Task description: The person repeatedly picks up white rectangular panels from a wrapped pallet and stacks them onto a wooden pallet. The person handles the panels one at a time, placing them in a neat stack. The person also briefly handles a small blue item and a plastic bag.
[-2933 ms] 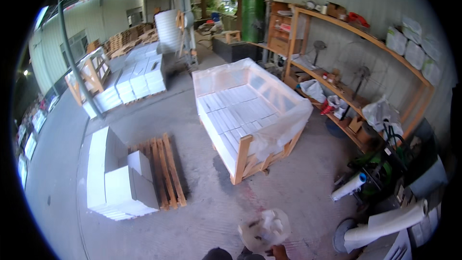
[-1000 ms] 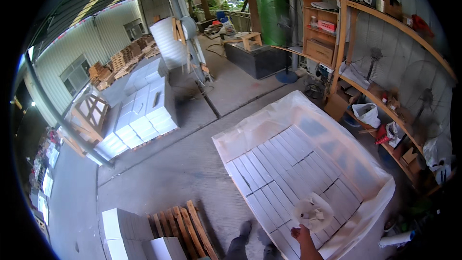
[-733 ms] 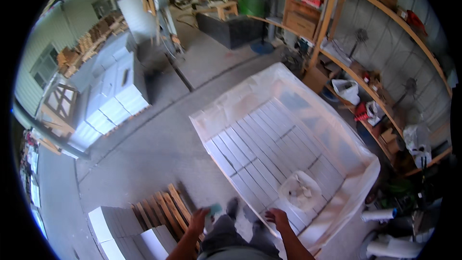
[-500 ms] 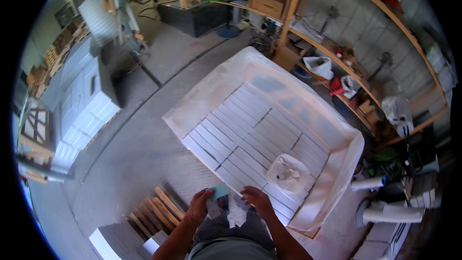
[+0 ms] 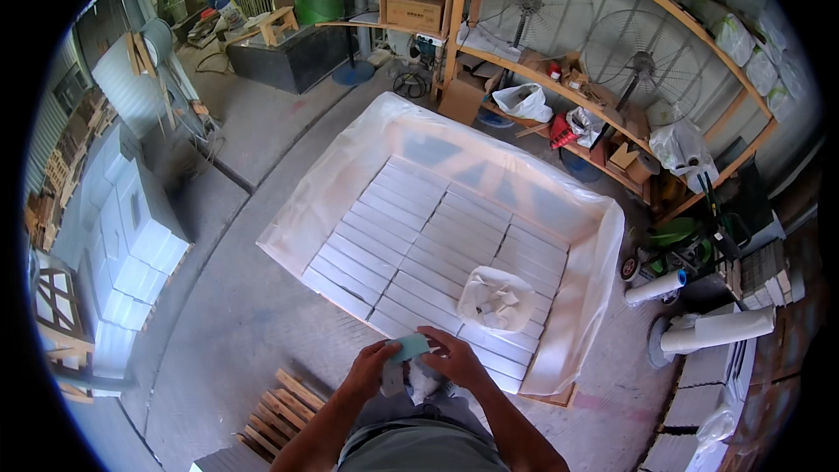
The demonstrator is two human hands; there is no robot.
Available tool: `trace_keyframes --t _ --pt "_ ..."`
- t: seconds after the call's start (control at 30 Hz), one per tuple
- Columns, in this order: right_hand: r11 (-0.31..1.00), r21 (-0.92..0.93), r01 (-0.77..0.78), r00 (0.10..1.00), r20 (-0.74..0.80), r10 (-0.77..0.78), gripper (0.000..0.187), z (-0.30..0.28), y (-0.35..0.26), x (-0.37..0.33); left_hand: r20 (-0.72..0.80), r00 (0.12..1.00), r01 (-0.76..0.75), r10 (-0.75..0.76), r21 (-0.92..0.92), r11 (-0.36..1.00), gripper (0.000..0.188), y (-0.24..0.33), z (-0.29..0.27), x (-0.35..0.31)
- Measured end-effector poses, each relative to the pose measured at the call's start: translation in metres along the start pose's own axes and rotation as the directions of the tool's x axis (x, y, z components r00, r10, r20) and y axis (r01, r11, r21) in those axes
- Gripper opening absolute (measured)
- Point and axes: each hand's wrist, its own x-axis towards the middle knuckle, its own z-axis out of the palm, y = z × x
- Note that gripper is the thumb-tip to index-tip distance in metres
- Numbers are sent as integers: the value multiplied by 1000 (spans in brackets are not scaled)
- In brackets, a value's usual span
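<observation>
White blocks in plastic-lined crate

A concrete floor carries a wooden pallet lined with clear plastic sheeting, packed with a flat layer of white blocks. A crumpled white bag lies on the blocks. Beside it, a bare slatted pallet rests on the floor, with stacked white blocks well apart at the left.

Brown cardboard box on wooden shelf, white bagged packages top right
</observation>
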Motion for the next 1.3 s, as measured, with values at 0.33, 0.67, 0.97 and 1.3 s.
trace_keyframes --t 0.33,0.67,0.97,1.3 --pt "979 -20 -203 969 -151 198 33 -22 25 -43 -8 998 62 -62 113 992 37 -37 44 -17" --pt "993 38 108 989 -105 -103 35 -36 18 -75 -51 995 86 -85 11 996 44 -58 56 -10" --pt "992 -122 -30 948 -319 -11 28 -29 22 -65 63 983 163 -171 109 981 42 -40 51 11" --pt "989 -37 -143 776 -625 89 28 -12 16 -45 128 990 35 -65 222 974 38 -24 59 12"
